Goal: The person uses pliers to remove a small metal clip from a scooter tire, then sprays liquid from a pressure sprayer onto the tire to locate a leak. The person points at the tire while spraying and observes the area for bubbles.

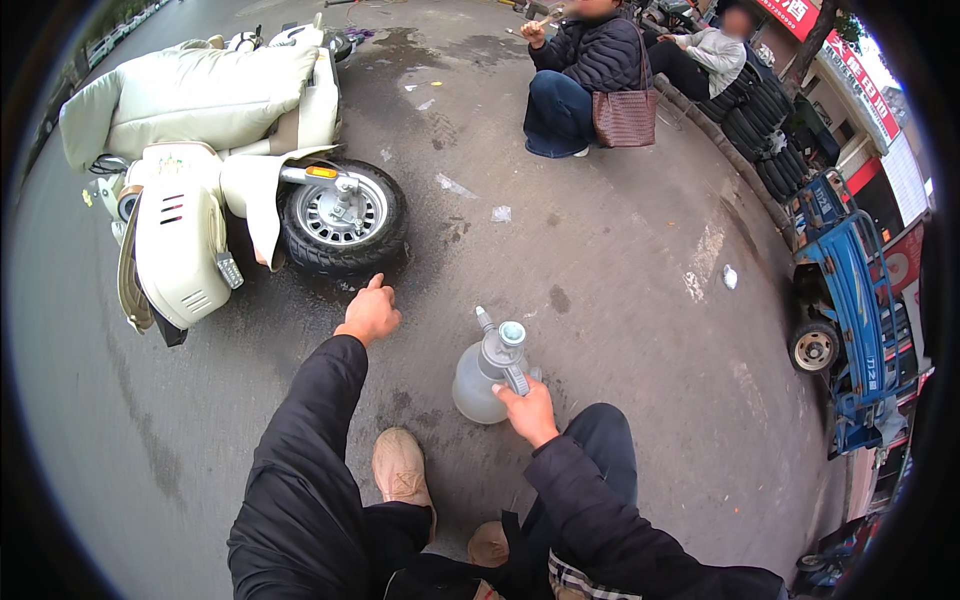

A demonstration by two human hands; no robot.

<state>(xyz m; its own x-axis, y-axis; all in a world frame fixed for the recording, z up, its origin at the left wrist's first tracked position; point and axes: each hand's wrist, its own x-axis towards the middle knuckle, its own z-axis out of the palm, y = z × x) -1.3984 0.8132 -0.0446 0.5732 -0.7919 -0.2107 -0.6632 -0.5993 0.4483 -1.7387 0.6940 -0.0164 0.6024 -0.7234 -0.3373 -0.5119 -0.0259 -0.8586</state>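
Note:
A cream scooter (185, 225) lies on its side at the upper left. Its black tyre (395, 235) with a silver wheel faces me. My left hand (372, 312) reaches out just below that tyre, index finger stretched toward it and nothing seen in the hand. Whether the fingertip touches the rubber I cannot tell. In my right hand (530, 410) is the handle of a translucent grey pump sprayer (475, 385), held upright near my feet with its nozzle pointing up and left. My right fingers are partly hidden behind the handle.
A crouching person (590, 80) with a brown woven bag (625, 118) is ahead; another person (710, 60) sits by stacked tyres (745, 125). A blue three-wheeled cart (850, 300) stands at the right. Plastic scraps (730, 277) and damp patches mark the pavement.

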